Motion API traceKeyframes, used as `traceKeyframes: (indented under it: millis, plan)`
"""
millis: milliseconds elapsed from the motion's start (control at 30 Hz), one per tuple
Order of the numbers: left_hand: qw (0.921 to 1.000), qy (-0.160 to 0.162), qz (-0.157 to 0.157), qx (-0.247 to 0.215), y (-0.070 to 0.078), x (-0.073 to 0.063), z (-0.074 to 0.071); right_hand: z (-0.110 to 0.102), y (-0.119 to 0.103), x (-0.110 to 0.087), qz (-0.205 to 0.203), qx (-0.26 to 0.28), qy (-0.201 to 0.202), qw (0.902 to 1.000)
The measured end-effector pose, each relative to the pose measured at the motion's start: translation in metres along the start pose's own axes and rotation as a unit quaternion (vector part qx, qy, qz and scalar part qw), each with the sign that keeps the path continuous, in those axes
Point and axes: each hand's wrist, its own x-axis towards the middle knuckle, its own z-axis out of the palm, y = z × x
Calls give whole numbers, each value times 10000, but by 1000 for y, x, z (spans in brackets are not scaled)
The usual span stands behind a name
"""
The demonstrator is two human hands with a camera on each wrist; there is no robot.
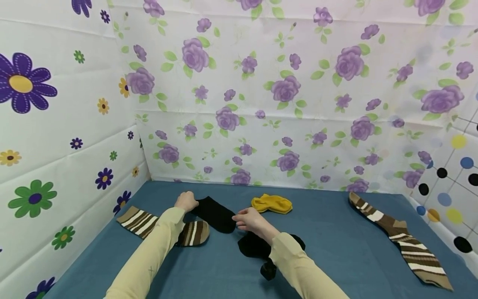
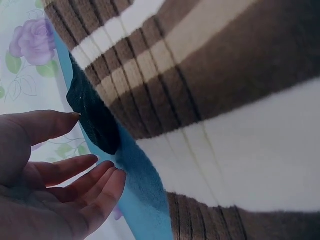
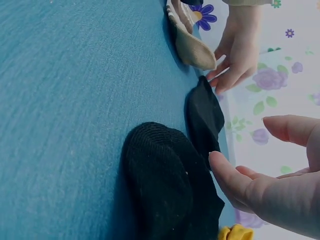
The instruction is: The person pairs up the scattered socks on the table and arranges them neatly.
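Note:
A short black sock (image 1: 214, 214) lies flat on the blue cloth, one hand at each end. My left hand (image 1: 186, 202) is at its far left end, thumb and fingers apart in the left wrist view. At the near right end is my right hand (image 1: 252, 220), its fingers extended and a fingertip right at the sock's edge in the right wrist view. Another black sock (image 3: 160, 185), bunched, lies below the right hand and is partly hidden by the forearm in the head view. A brown striped sock (image 1: 196, 233) lies under the left forearm, its middle hidden.
Behind the right hand sits a folded yellow sock (image 1: 272, 204). A second brown striped sock (image 1: 414, 249) stretches along the right side of the blue cloth (image 1: 336, 257). Flower-printed sheets (image 1: 246, 91) stand along the back and left; a dotted sheet borders the right.

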Motion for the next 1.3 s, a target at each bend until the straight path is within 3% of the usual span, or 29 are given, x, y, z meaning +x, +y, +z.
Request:
traceKeyframes:
  millis: [400, 600, 933, 1100, 1300]
  plan:
    - [9998, -78, -116, -103, 2, 3, 2, 1, 3, 2, 200, 257, 76, 9994]
    - [9995, 9, 12, -301, 2, 6, 3, 3, 4, 4, 247, 249, 203, 9992]
    - [9970, 261, -147, -716, 6, 6, 2, 13, 3, 10, 209, 196, 501, 9983]
    - [9957, 124, -304, -871, 6, 5, 4, 16, 7, 12, 191, 283, 594, 9977]
    - [9937, 72, -193, -1104, 6, 5, 4, 18, 9, 13, 124, 304, 774, 9965]
